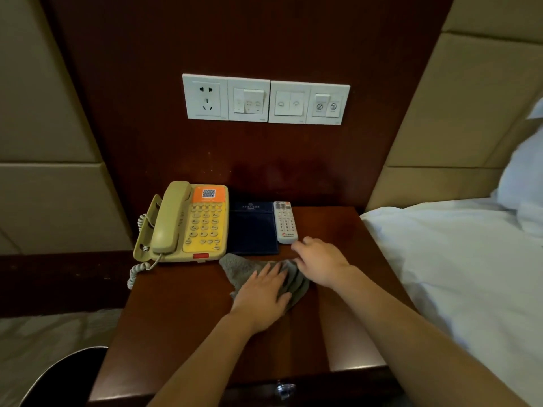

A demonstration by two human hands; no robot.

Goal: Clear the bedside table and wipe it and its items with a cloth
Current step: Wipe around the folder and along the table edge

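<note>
- Pressing on the grey cloth [244,268] at the centre of the frame, the left hand [261,292] lies flat, its grip apart and its fingers straight on the fabric.
- The cloth sits bunched on the brown counter [182,318], just in front of a yellow phone [188,221] and a dark blue folder [252,230].
- The right hand [320,259] is right of the cloth, fingers loosely spread toward the near end of the white remote [285,221] — its grip holds nothing, and I cannot tell whether it touches the remote.
- Phone, folder and remote stand in a row at the counter's back.
- A white bed [455,259] fills the right side.
</note>
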